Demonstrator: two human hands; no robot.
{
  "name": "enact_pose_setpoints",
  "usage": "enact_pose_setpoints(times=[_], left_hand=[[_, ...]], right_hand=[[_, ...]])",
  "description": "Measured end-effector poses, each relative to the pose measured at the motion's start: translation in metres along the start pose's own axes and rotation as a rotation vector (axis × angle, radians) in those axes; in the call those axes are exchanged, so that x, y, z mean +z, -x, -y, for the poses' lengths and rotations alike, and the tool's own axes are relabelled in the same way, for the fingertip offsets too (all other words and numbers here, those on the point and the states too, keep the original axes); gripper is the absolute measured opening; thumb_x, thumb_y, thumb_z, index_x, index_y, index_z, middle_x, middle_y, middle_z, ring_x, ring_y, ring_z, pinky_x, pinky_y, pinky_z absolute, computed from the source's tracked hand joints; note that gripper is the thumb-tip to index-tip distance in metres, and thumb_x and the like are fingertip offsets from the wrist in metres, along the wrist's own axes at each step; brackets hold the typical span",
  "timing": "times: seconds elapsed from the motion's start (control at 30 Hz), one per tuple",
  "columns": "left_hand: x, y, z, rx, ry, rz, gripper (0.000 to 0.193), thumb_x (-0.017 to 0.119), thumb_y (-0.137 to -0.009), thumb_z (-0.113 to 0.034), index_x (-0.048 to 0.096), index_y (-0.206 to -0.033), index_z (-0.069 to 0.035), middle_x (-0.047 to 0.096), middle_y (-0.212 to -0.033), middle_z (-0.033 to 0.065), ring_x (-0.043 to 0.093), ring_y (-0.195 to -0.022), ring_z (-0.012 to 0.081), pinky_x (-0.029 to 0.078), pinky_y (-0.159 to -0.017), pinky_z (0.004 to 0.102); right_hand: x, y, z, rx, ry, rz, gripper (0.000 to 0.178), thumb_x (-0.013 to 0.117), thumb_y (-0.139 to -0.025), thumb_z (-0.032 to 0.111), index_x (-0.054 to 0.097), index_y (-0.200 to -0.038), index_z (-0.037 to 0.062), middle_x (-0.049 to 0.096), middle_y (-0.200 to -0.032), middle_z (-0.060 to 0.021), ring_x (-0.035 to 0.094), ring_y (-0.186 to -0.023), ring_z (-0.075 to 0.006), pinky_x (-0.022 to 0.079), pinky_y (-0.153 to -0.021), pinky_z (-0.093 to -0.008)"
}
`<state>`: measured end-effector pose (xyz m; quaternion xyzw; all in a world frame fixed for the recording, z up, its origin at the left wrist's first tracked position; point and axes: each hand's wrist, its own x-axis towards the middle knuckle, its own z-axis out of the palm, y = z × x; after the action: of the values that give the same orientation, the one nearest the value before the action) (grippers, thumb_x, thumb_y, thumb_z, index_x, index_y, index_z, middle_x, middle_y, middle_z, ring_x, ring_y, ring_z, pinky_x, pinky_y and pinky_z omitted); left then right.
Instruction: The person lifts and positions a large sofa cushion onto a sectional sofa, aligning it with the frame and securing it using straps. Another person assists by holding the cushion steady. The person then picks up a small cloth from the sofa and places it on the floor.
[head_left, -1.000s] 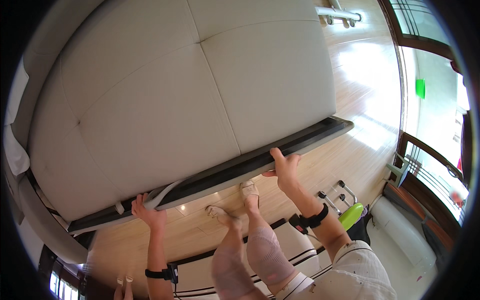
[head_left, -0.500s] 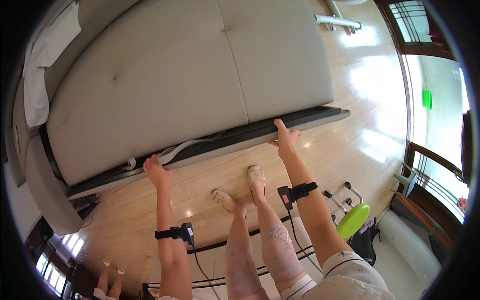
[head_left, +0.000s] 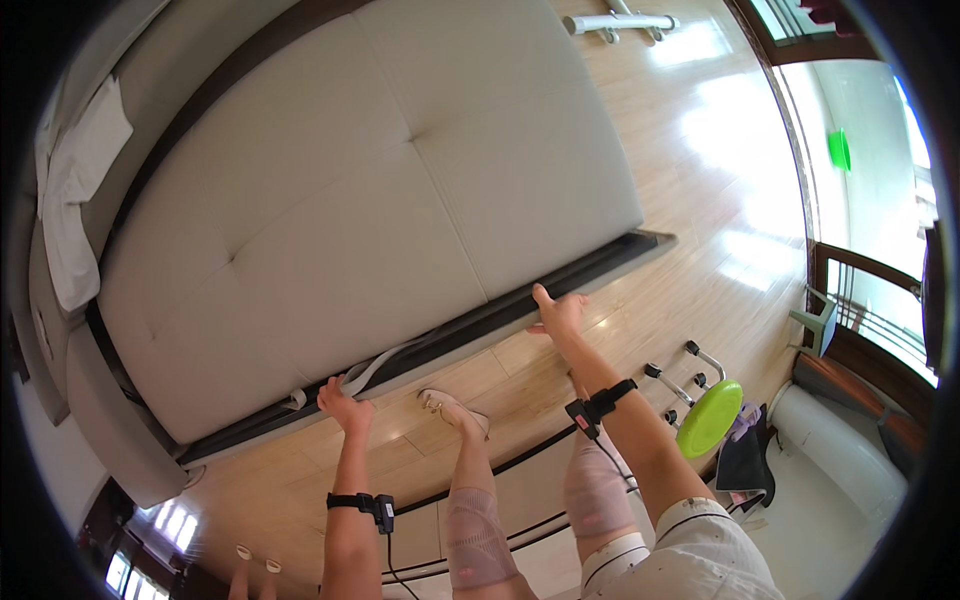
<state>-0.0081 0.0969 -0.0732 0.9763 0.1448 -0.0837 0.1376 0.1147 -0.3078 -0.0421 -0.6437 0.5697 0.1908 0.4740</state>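
One edge of the sofa [head_left: 455, 354] is clasped twice: left hand [head_left: 345, 407] beside a pale strap [head_left: 378, 369], right hand [head_left: 561, 315] farther along. The seat [head_left: 350, 220] lies just beyond both.

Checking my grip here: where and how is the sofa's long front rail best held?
Probably by its outer lip, coming from the near side with a wide two-handed hold: the front rail is long, and its inner side lies along the seat cushion, leaving the lip freer. The left hand and right hand grip there.
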Motion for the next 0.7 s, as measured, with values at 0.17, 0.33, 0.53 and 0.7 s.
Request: enact_pose_setpoints(times=[0.17,0.33,0.53,0.7], left_hand=[[0.016,-0.044,-0.016,-0.017,-0.045,-0.077,0.052,0.065,-0.060,-0.002,0.058,-0.112,0.002,0.057,-0.109,0.0171,0.049,-0.108,0.0370,0.028,-0.104,0.0478],[-0.010,-0.075,-0.073,-0.084,-0.171,0.289,0.063,0.072,-0.063,-0.007,0.052,-0.121,0.006,0.052,-0.120,0.0262,0.046,-0.116,0.0437,0.032,-0.106,0.0494],[0.003,-0.033,-0.183,-0.129,0.150,-0.047,0.065,0.074,-0.066,-0.004,0.052,-0.127,-0.003,0.045,-0.136,0.0221,0.042,-0.126,0.0399,0.029,-0.112,0.0456],[0.015,-0.002,-0.336,0.011,0.220,0.133,0.055,0.072,-0.069,-0.004,0.054,-0.122,-0.006,0.049,-0.132,0.0188,0.044,-0.125,0.0361,0.033,-0.109,0.0431]], right_hand=[[0.014,-0.042,0.066,-0.054,0.031,0.026,0.124,0.078,-0.076,0.038,-0.012,-0.136,-0.0237,0.049,-0.129,-0.0322,0.068,-0.090,-0.0336,0.062,-0.053,-0.0471],[-0.026,-0.042,0.095,-0.104,0.348,0.216,0.126,0.070,-0.080,0.057,-0.006,-0.136,-0.0257,0.062,-0.108,-0.0306,0.070,-0.070,-0.0300,0.059,-0.049,-0.0323],[-0.098,-0.059,0.072,-0.188,0.300,0.457,0.101,0.071,-0.084,0.042,0.008,-0.146,-0.0062,0.060,-0.118,-0.0243,0.070,-0.079,-0.0285,0.061,-0.055,-0.0388],[-0.199,-0.074,0.071,-0.063,0.232,0.460,0.085,0.070,-0.086,0.029,0.018,-0.148,0.0030,0.061,-0.113,-0.0206,0.068,-0.080,-0.0264,0.060,-0.059,-0.0419]])
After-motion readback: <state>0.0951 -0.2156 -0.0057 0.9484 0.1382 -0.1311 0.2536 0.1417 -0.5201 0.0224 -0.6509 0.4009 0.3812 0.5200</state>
